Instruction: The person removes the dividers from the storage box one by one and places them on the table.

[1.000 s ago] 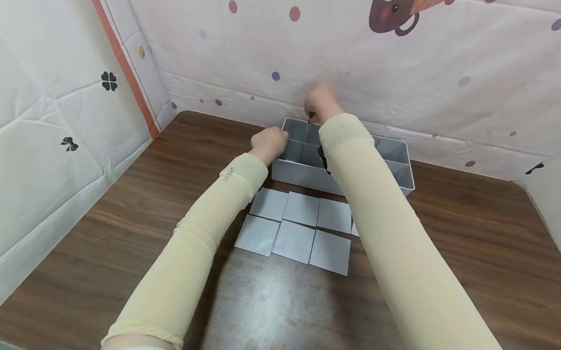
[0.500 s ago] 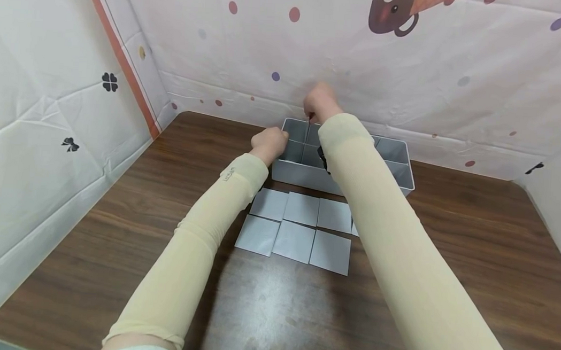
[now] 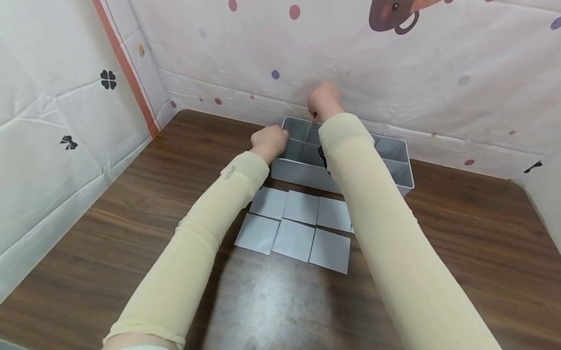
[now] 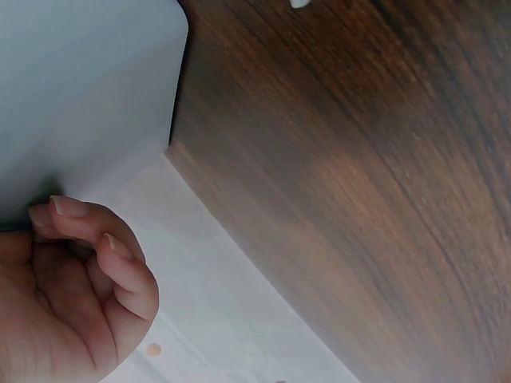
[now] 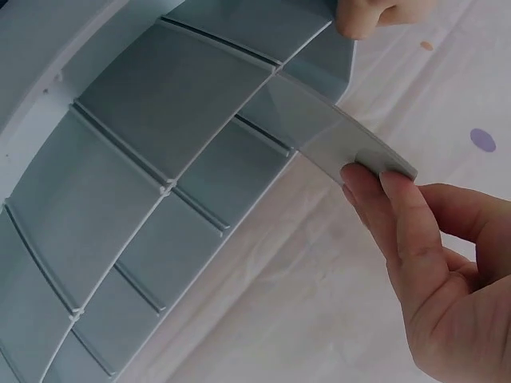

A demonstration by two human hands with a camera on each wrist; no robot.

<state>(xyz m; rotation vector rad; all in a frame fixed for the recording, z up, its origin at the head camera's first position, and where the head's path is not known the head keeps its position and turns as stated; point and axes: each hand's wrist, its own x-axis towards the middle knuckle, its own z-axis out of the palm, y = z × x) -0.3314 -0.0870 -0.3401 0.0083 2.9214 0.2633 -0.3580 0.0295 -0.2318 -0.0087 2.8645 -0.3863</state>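
At the back of the table stands a grey organizer box [image 3: 304,175], split by a lengthwise wall and cross dividers. My left hand [image 3: 269,141] grips its left end wall; the left wrist view shows curled fingers [image 4: 128,275] against the grey side. Over the back row, my right hand [image 3: 325,99] pinches the outer edge of a thin grey divider panel [image 5: 319,132] between thumb and fingers. The panel's inner end lies in the box beside the lengthwise wall, and its held end sticks out past the rim. My right forearm hides part of the box in the head view.
In front of the box, flat grey square panels [image 3: 292,240] lie in two rows on the wooden table [image 3: 127,240]. A white patterned sheet [image 3: 230,49] hangs close behind the box, with another sheet along the left side.
My right hand has shifted slightly to the right with the divider panel. The left hand stays on the box end, and the square panels lie where they were.
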